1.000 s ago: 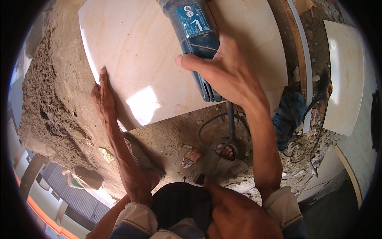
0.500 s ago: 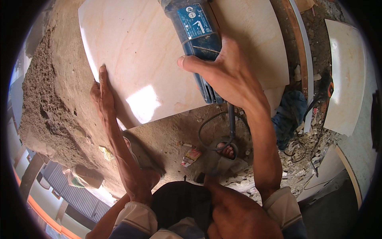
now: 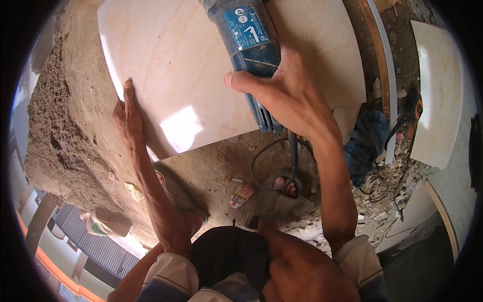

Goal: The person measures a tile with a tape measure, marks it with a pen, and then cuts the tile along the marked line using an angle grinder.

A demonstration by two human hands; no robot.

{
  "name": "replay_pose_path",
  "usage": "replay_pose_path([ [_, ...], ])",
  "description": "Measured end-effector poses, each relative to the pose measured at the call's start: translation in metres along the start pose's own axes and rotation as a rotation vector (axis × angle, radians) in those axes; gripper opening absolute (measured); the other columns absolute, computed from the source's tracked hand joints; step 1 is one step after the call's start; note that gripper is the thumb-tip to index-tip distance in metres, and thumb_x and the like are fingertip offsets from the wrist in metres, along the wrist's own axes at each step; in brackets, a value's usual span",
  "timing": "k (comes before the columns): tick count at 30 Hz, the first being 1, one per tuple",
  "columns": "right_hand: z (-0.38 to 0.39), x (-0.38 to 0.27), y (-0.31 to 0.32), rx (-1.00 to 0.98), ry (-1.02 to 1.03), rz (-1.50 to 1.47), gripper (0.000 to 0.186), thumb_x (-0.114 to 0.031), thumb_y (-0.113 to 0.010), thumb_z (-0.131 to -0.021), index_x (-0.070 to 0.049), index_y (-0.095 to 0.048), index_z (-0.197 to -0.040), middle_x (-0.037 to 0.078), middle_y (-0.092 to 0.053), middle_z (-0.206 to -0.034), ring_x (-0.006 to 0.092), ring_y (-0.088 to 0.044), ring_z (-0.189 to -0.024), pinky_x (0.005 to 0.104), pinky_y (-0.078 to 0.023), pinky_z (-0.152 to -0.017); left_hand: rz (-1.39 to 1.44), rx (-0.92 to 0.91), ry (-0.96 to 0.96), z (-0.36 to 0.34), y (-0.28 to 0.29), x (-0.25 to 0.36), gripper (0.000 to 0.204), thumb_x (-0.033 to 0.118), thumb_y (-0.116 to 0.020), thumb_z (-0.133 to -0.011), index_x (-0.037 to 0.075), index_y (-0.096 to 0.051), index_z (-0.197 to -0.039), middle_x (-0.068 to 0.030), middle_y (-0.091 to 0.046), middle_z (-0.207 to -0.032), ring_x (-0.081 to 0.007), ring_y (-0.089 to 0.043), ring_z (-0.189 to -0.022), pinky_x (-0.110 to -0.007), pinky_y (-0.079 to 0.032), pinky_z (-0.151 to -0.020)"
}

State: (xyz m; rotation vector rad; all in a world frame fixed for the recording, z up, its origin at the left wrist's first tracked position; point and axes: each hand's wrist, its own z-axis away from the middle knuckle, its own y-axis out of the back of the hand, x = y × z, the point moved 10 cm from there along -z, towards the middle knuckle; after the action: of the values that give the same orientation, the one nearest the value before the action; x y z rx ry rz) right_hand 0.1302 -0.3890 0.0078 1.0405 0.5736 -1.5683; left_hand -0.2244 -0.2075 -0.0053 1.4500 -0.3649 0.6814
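A large cream tile (image 3: 196, 55) with faint tan veining lies at the top middle, its lower edge slanting up to the right. My left hand (image 3: 131, 121) grips its left edge, thumb on top and the other fingers tucked below, mostly hidden. Over the tile, my right hand (image 3: 292, 93) is wrapped round the rear body of a blue angle grinder (image 3: 246, 40) with a label on its side. The front end of the grinder is cut off by the top of the picture. From its back, a black cord (image 3: 294, 156) hangs and loops toward my foot.
Heaped sand (image 3: 55, 126) lies at the left. On the right are a blue cloth (image 3: 365, 143), a long rusty-brown strip (image 3: 376, 55), broken rubble (image 3: 375, 201) and another cream tile (image 3: 436, 95). A torn packet (image 3: 241, 195) lies on the dirt between my feet.
The tile has shifted very slightly up and left, and my left hand with it. My right hand and the angle grinder look almost unmoved.
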Motion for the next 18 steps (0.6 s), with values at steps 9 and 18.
replay_pose_path([
  [9,0.010,0.000,-0.001,-0.003,-0.007,-0.013,0.042,-0.036,-0.081,-0.079,0.000,-0.067,-0.096,0.012,-0.067,-0.072,0.0251,-0.069,-0.063,0.0439,-0.058,-0.067,-0.007,0.033,-0.037,0.000,0.004,0.005,0.073,0.075,-0.065,-0.100,0.004,-0.080,-0.103,0.0024,-0.052,-0.063,-0.0089,-0.046,-0.056,-0.037,-0.044,-0.054],
  [18,0.020,0.000,0.001,0.009,0.007,-0.019,0.045,-0.035,-0.082,-0.080,0.002,-0.067,-0.100,0.013,-0.068,-0.072,0.0249,-0.070,-0.065,0.0443,-0.059,-0.068,-0.093,-0.006,0.052,-0.004,0.005,-0.009,0.070,0.077,-0.064,-0.100,0.009,-0.074,-0.086,0.0047,-0.047,-0.059,-0.0079,-0.041,-0.051,-0.038,-0.043,-0.051],
])
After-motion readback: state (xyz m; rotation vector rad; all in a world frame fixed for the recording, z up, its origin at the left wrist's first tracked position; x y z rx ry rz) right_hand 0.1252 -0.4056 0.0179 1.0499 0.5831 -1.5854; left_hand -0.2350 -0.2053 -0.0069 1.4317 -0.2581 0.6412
